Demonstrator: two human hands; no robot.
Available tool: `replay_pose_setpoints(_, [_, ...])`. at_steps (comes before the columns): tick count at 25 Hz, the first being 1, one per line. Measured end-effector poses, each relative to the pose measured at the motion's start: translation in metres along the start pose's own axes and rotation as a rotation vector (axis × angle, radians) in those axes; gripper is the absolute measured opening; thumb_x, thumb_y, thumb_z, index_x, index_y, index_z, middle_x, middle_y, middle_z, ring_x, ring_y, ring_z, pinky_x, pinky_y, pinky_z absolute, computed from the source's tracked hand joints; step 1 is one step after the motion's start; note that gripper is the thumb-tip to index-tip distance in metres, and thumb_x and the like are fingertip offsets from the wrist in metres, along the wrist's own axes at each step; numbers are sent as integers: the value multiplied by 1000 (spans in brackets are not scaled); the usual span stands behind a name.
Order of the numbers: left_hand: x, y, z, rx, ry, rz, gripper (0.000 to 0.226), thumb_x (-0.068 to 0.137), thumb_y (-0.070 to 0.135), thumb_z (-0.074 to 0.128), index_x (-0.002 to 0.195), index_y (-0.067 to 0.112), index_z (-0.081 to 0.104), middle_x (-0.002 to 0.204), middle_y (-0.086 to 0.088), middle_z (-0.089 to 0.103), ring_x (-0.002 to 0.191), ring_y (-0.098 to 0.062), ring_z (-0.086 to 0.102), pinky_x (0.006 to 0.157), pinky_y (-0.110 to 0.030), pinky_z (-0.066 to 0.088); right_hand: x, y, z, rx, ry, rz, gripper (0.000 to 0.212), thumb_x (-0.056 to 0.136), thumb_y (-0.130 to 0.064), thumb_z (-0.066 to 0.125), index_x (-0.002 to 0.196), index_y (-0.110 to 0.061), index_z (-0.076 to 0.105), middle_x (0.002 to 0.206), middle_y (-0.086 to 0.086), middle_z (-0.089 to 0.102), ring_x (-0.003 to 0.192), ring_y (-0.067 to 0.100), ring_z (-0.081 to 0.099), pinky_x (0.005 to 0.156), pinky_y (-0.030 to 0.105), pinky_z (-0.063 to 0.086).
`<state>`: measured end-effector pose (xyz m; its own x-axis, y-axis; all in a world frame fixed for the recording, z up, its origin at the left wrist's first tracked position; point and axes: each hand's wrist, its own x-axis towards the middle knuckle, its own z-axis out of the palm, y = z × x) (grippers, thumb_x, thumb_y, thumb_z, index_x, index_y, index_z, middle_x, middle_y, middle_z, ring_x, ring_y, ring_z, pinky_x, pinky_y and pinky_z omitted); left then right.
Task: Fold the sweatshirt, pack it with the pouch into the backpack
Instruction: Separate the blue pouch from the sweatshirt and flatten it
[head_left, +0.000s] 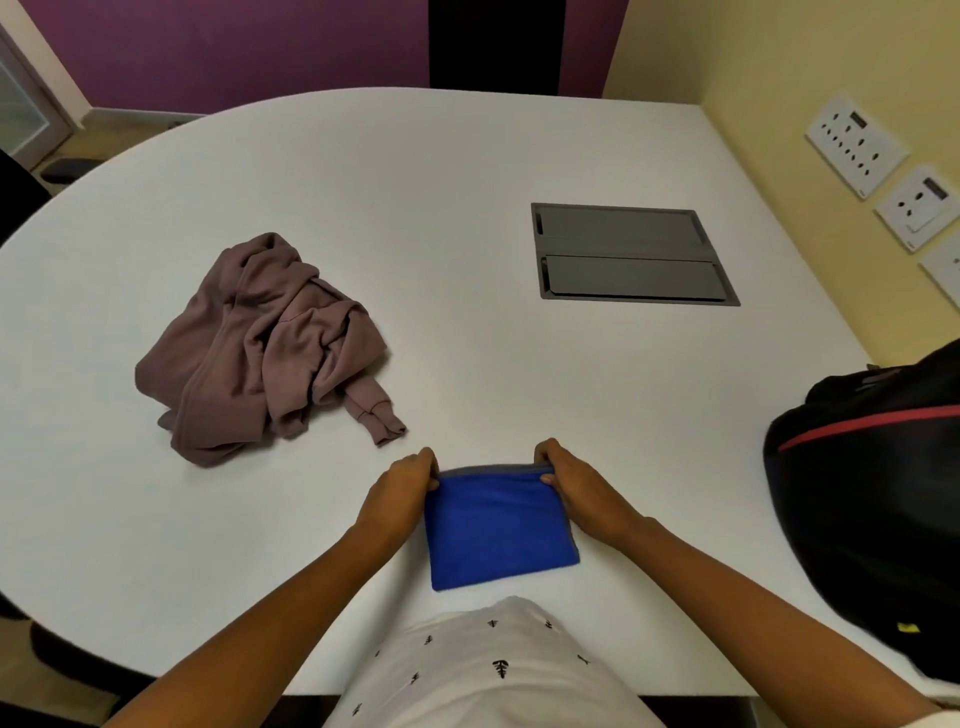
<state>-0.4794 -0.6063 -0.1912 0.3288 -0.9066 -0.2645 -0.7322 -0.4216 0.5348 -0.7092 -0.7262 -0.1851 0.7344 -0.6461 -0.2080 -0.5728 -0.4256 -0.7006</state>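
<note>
A blue pouch (500, 527) with a grey top edge lies on the white table (441, 218) right in front of me. My left hand (402, 491) pinches its top left corner. My right hand (574, 488) pinches its top right corner. A mauve sweatshirt (260, 353) sits crumpled in a heap on the left side of the table, one cuff pointing toward the pouch. A black backpack (872, 499) with a red stripe rests at the table's right edge.
A grey cable hatch (631, 253) is set flush into the table at the back right. White wall sockets (857, 145) line the yellow wall on the right. A dark chair stands behind the far edge of the table.
</note>
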Motion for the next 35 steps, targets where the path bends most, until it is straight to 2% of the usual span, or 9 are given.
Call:
replay_pose_setpoints(4, [1,11,-27,-53,172,192,14,94,9,50,99,13,63,87,-4,63,78,-20,58,68,-32,48,-9,-11,-21,62,210,-113,11,97,-10,51,98,-16,59,90,-9,63,84,3,57,73,10,40])
replay_pose_setpoints(7, [-1,13,-39,-1,337,342,17,92,8,58,100,9,72,84,-6,67,75,-22,62,63,-22,44,-14,-15,-30,104,388,-148,11,91,-8,61,93,-13,70,87,-7,69,83,5,61,72,9,42])
replay_pose_setpoints(10, [-10,15,-41,33,409,441,23,89,11,56,104,6,72,89,-8,68,76,-23,64,64,-27,50,-20,-17,-33,159,508,-170,13,87,-6,66,93,-12,75,88,-4,71,83,6,63,72,11,44])
replay_pose_setpoints(17, [-19,11,-36,128,391,531,23,80,1,72,103,6,73,86,-6,69,72,-25,67,56,-31,55,-32,-15,-35,276,478,-89,23,78,4,71,83,-18,77,83,-6,71,80,8,63,70,17,45])
replay_pose_setpoints(20, [-12,25,-43,134,409,559,20,78,-1,73,97,7,74,81,-8,70,70,-26,66,54,-30,52,-25,-17,-43,208,570,-51,27,73,10,72,74,-17,74,75,-4,69,74,6,61,66,10,42])
replay_pose_setpoints(24, [-7,42,-57,165,522,600,21,76,0,76,95,6,74,79,-7,68,69,-25,63,53,-25,45,-22,-12,-53,-203,733,-277,25,70,18,66,72,-6,70,74,2,68,71,17,61,67,20,47])
replay_pose_setpoints(28, [-28,18,-19,333,452,655,32,57,-3,84,84,8,72,69,-8,62,58,-26,59,39,-27,42,-47,14,-22,-492,624,-377,20,71,11,70,70,-8,64,70,4,61,65,22,56,58,28,43])
replay_pose_setpoints(32, [-53,-13,36,388,182,562,39,44,2,91,73,13,69,62,-2,60,51,-19,56,38,-22,40,-75,43,36,-498,374,-312,29,63,13,72,65,-12,58,66,1,55,62,18,50,52,31,43])
replay_pose_setpoints(35, [-61,-16,49,317,110,458,39,42,6,93,69,17,69,59,2,61,48,-13,56,41,-17,37,-84,42,56,-405,320,-222,37,57,16,73,71,-15,59,66,-4,54,58,10,47,49,23,42])
